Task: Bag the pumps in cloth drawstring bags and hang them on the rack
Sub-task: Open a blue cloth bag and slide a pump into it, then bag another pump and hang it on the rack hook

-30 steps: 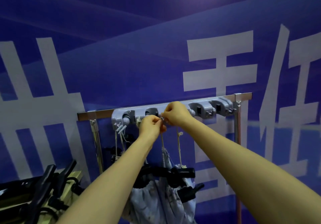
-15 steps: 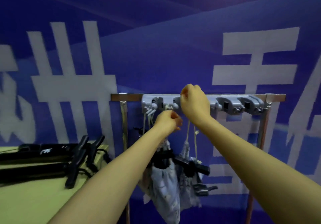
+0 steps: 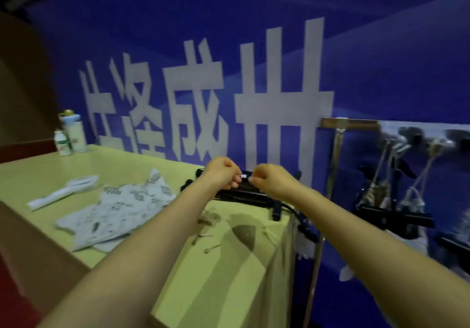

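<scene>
My left hand [image 3: 221,175] and my right hand [image 3: 273,181] hover close together over the black pumps [image 3: 244,196] at the table's far right corner. Both hands have curled fingers, with the fingertips facing each other. A small white spot shows between them, and I see nothing plainly held. Several printed cloth drawstring bags [image 3: 119,210] lie flat on the table to the left. At the right stands the rack [image 3: 335,134] with its grey hook bar [image 3: 422,137]. Two bagged pumps [image 3: 389,205] hang from it by their strings, blurred.
The yellow-green table [image 3: 229,276] ends just right of the pumps, with the rack's post right beside it. A white brush-like tool [image 3: 63,193] lies at the left. Two bottles [image 3: 68,137] stand at the far left corner. Small metal clips [image 3: 207,237] lie near the middle.
My hands have left the rack's hooks and come down and left over the pumps on the table. The view has swung left, so the rack now sits at the right edge.
</scene>
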Available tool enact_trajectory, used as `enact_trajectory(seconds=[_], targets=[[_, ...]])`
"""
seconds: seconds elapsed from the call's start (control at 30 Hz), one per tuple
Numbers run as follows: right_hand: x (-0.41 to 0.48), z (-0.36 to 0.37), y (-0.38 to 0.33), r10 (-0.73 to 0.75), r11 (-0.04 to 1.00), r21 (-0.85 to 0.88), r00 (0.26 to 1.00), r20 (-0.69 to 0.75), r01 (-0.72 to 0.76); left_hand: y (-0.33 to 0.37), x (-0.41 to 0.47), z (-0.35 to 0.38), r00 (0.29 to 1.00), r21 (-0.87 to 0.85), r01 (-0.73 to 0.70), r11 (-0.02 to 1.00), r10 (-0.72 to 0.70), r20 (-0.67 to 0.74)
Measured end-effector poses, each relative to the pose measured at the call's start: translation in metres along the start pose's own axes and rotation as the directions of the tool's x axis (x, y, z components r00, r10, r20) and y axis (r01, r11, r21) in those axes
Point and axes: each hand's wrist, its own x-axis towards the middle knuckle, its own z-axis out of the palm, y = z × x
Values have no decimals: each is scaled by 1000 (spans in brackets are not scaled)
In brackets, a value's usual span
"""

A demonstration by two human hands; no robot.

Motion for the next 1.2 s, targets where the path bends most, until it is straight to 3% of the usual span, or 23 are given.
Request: enact_trajectory(seconds=[0.23,0.43,0.7,0.83,0.97,1.07,1.13,1.2], targets=[[-4,88,-39,-159,979,-46,881,446,200,-100,-23,-74,982,253,146,957,-109,-156],[-6,107,-48,-216,973,46,828,517,225,-120,-22,-82,974,218,168,961,-127,-187],[-15,118,-57,-227,973,79,841,491,217,-119,-29,-78,975,195,155,968,-117,-189],[-16,121,-57,-213,975,47,861,461,216,-119,-29,-71,980,309,134,942,-80,-182],[-9,113,-53,-131,974,218,938,321,61,-115,-23,-48,966,557,83,827,72,-250],[2,104,-53,-55,924,380,968,244,-44,-110,-12,-33,958,743,46,668,181,-222],[9,102,-54,19,881,461,981,193,-108,-108,-7,-32,973,822,66,566,147,-180],[16,97,-56,103,806,566,982,160,-176,-104,-2,-38,979,816,123,564,67,-195]])
